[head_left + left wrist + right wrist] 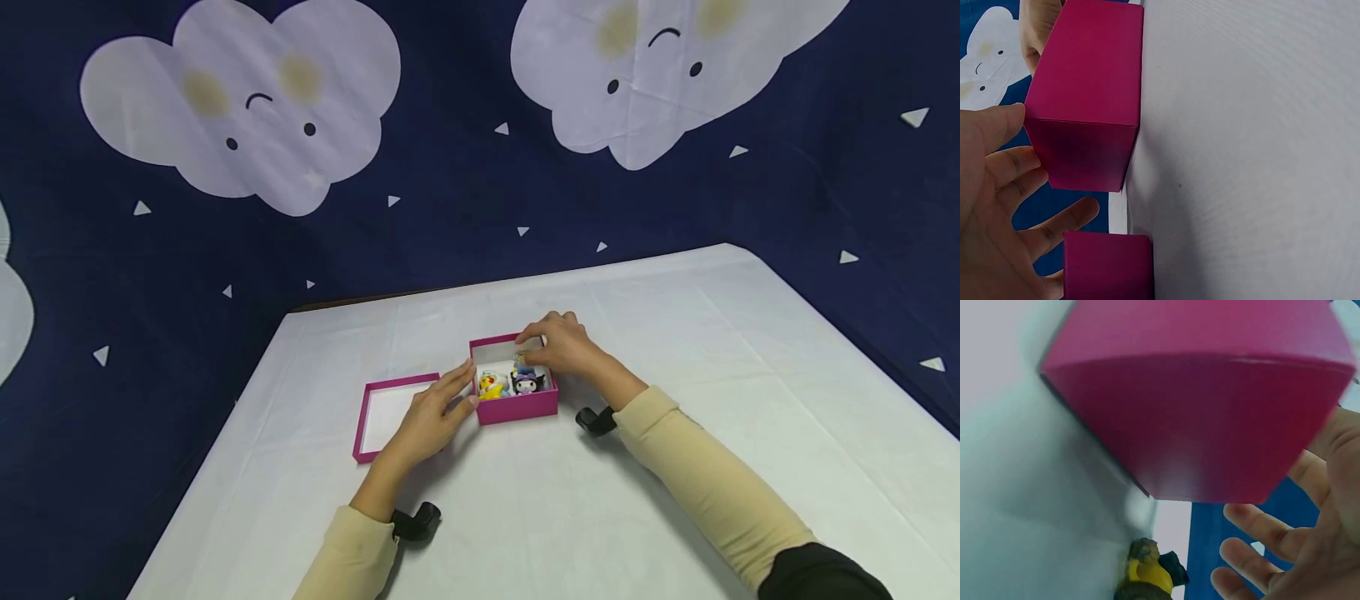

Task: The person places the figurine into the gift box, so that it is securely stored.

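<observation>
A magenta open box (517,408) stands on the table with several small figurines inside. Among them are a yellow-and-white figurine (491,386) and a black-and-white one with a purple hood (527,383). Behind these a small blue figurine (522,367) shows under the fingers of my right hand (562,343), which reaches over the right rim and pinches its top. My left hand (435,417) has its fingers spread, the tips touching the left side of the box (1085,153). The right wrist view hides the right thumb and index finger behind the box.
Left of the box lies its magenta-rimmed lid (362,425), white inside, partly behind my left hand. A yellow-and-dark figurine (1150,575) stands on the table past the box in the right wrist view. A white cloth (570,500) covers the table; a navy cloud-print curtain (450,167) hangs behind.
</observation>
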Tool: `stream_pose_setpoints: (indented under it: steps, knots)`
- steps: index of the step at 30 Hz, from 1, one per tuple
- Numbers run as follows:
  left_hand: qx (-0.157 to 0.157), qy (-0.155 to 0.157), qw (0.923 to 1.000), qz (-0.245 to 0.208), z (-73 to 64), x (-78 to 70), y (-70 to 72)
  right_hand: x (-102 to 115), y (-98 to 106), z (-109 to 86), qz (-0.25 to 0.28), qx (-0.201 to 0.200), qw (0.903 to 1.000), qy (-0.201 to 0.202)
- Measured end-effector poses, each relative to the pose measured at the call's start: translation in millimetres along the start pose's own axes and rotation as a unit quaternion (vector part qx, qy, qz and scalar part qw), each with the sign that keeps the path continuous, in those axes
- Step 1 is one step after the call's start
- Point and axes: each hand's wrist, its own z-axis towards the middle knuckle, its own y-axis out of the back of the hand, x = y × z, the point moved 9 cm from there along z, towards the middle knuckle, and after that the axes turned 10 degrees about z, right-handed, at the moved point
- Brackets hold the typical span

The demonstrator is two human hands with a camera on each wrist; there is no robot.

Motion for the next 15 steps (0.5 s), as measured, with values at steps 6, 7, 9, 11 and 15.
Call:
stream_pose_setpoints:
  steps: [6,7,9,11,15]
  knots:
    - [0.003,0.006,1.0000,-0.003,-0.6,1.1,0.9,5.1,16.9,-8.6,0.043,-0.030,0.9976,0.045]
    - [0.003,0.007,1.0000,-0.004,-0.8,1.1,1.1,4.6,19.2,-9.5,0.049,-0.031,0.9973,0.045]
    - [0.004,0.008,1.0000,-0.004,-1.2,1.5,1.2,3.7,23.3,-11.5,0.058,-0.030,0.9968,0.045]
    - [0.006,0.009,0.9999,-0.006,-1.7,1.7,1.1,1.4,27.1,-13.1,0.068,-0.028,0.9965,0.040]
    - [0.008,0.009,0.9999,-0.007,-2.2,2.2,0.6,-4.4,33.7,-16.1,0.075,-0.030,0.9962,0.032]
